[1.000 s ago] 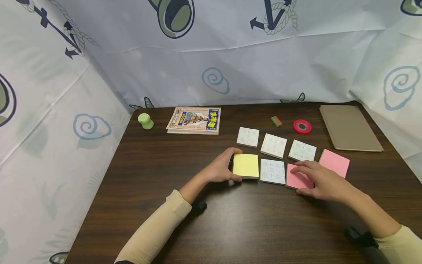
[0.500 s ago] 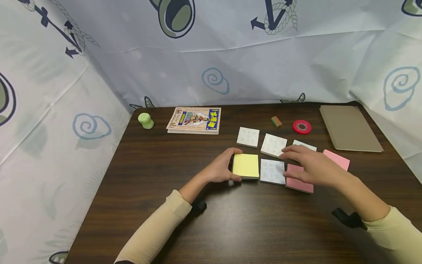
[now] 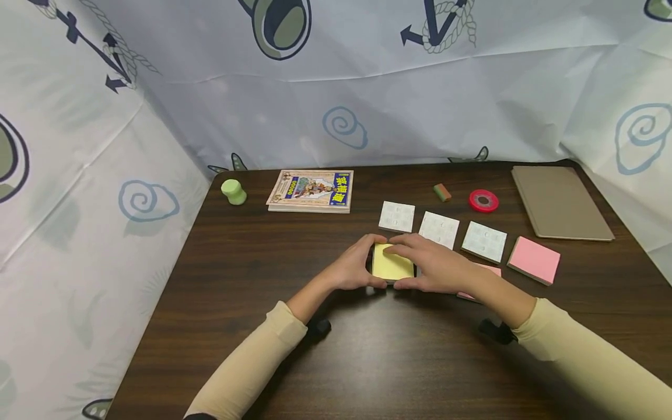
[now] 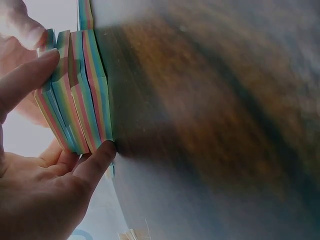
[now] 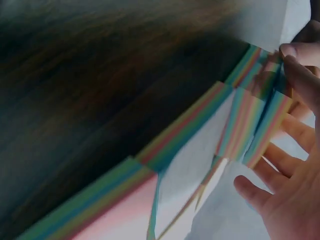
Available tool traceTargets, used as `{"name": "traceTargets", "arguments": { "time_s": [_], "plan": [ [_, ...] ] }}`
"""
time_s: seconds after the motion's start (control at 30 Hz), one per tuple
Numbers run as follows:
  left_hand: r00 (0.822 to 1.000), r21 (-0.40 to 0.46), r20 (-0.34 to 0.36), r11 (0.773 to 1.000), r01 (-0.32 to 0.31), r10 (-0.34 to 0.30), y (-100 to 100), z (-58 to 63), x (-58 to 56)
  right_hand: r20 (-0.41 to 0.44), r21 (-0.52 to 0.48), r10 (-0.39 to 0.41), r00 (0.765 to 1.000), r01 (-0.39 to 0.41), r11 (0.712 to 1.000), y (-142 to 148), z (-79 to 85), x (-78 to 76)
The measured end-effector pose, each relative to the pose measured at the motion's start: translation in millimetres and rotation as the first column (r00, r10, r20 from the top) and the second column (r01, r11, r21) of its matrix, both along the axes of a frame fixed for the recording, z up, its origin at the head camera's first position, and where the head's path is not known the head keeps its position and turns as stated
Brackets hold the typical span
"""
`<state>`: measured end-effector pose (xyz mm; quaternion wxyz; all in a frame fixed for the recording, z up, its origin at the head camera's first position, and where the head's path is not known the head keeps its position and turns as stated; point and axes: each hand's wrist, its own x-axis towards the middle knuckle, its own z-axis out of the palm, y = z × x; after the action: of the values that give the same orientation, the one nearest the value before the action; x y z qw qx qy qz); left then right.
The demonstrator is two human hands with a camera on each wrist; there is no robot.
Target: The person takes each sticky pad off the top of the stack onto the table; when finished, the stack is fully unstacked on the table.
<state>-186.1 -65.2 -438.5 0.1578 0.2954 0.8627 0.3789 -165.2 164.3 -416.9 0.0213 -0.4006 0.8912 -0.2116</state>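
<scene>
A stack of sticky note pads [image 3: 391,267], yellow on top, stands mid-table; its sides show coloured stripes in both wrist views. My left hand [image 3: 353,265] holds the stack's left side between thumb and fingers, with one fingertip low by the table in the left wrist view. On the other side, my right hand [image 3: 440,267] grips the upper part of the same stack, thumb at the near edge and fingers at the far edge. A pink sticky note pad [image 3: 490,269] is partly hidden under the right wrist. The white pad left of it is almost entirely covered by the right hand.
Behind the hands lie white sticky note pads [image 3: 484,241], with another pink pad [image 3: 534,261] to the right. Farther back are a green knob-shaped piece [image 3: 233,192], a book [image 3: 311,191], a small two-coloured block [image 3: 442,192], a red ring [image 3: 483,200] and a beige folder [image 3: 562,202].
My right hand has moved left from the near pink pad, across the white pad, to the yellow-topped stack and now grips it. My left hand has stayed on the stack.
</scene>
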Motion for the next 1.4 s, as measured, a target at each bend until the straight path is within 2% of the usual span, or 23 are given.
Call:
{"name": "traceTargets", "arguments": {
  "time_s": [0.2,0.5,0.77,0.93,1.07,1.27,1.4],
  "plan": [
    [1.0,-0.013,-0.002,1.0,0.0,0.0,1,-0.2,-1.1,0.033,0.0,-0.04,0.999,0.04,0.999,-7,-4.4,-2.0],
    [1.0,-0.015,-0.009,1.0,0.006,-0.007,3,1.3,-3.1,0.056,0.004,-0.074,0.996,0.074,0.997,-9,-2.7,-3.8],
    [1.0,-0.004,-0.014,1.0,0.002,-0.002,4,1.2,-0.9,0.056,0.035,-0.113,0.992,0.111,0.993,5,6.5,0.6],
    [1.0,0.0,-0.022,1.0,-0.007,0.007,4,0.0,1.1,0.035,0.013,-0.144,0.989,0.143,0.99,37,11.1,11.6],
    [0.999,0.02,-0.034,1.0,-0.004,0.005,4,-0.7,1.6,0.014,-0.01,-0.215,0.976,0.216,0.976,76,13.1,25.7],
    [0.999,0.027,-0.04,1.0,-0.005,0.006,3,-1.5,1.7,-0.042,-0.019,-0.321,0.946,0.32,0.947,136,10.6,56.4],
    [0.999,0.021,-0.041,1.0,-0.01,0.011,3,-2.7,1.6,-0.069,0.003,-0.389,0.918,0.391,0.921,165,-2.6,74.4]
  ]
}}
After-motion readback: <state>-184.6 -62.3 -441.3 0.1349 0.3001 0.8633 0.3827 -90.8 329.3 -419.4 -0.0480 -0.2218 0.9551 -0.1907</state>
